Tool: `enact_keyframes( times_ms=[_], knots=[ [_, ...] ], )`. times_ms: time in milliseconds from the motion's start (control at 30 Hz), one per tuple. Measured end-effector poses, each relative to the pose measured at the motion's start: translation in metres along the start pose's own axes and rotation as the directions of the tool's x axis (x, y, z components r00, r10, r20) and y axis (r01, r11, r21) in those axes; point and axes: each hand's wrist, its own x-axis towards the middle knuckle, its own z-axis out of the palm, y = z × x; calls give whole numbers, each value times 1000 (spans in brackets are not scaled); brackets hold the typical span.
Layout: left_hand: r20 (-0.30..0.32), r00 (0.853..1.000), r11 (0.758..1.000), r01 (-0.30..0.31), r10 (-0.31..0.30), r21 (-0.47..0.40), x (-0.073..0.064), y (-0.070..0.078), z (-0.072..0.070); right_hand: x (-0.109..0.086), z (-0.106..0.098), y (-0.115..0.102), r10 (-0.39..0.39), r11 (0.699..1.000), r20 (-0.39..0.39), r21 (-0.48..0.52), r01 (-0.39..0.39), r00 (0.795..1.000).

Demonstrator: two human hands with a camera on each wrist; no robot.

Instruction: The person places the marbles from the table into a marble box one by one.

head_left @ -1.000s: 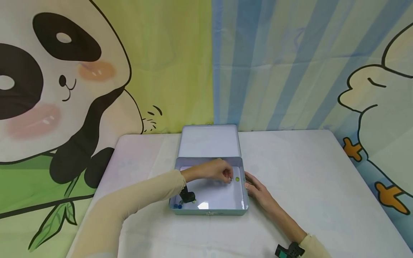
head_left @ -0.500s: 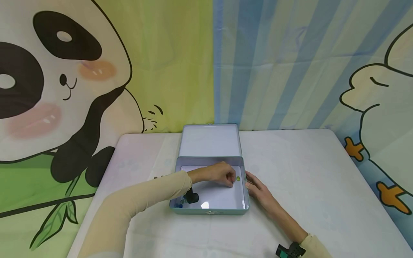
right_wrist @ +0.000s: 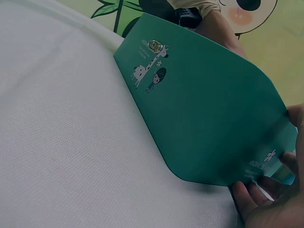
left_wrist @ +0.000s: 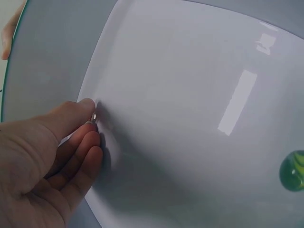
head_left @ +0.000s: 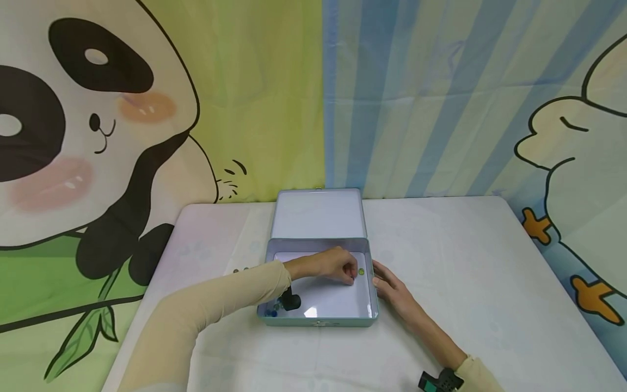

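An opened metal tin box (head_left: 318,322), green outside, stands on the table with a white floor inside. Reaching into it from the left, my left hand (head_left: 338,265) pinches a small, shiny, clear glass piece (left_wrist: 94,116) between thumb and fingertips, close to the floor. The fingers hide most of it. To the right of that hand lies a yellow-green marble (head_left: 361,271). A green marble (left_wrist: 292,171) shows at the right edge of the left wrist view. My right hand (head_left: 397,294) rests against the outside of the box's right wall, its fingertips touching the wall.
Behind the box, its lid (head_left: 318,215) leans back. Blue marbles (head_left: 270,313) lie in the near left corner, partly behind the black wrist camera (head_left: 290,299). Small round things (head_left: 236,270) show on the table (head_left: 431,239) beyond the left sleeve.
My left hand has shifted slightly right and down inside the box since a second ago, then stayed nearly still. The right hand remains at the box's right wall.
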Motion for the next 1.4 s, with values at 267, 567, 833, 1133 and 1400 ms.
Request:
enact_keyframes(
  times_ms=[267, 567, 833, 1133, 1400],
  knots=[
    [-65, 997, 999, -31, 29, -42, -12, -1, -10, 0, 0, -1, 2, 1000, 0, 0, -2, 1000],
    [-227, 972, 955, -11, -59, -298, -95, -7, -53, -2, 2, 0, 8, 1000, -13, -10, -9, 1000],
    [-310, 888, 838, 136, -340, -528, -193, -51, -70, -3, 2, 2, 12, 999, -27, -40, -13, 1000],
    [-394, 737, 797, 321, -550, -512, -251, -116, -25, 0, -2, 1, 4, 1000, -35, -24, -4, 999],
    [-426, 665, 779, 423, -614, -462, -259, -133, 5, 1, 2, 1, 2, 1000, -18, -18, -2, 1000]
  ],
)
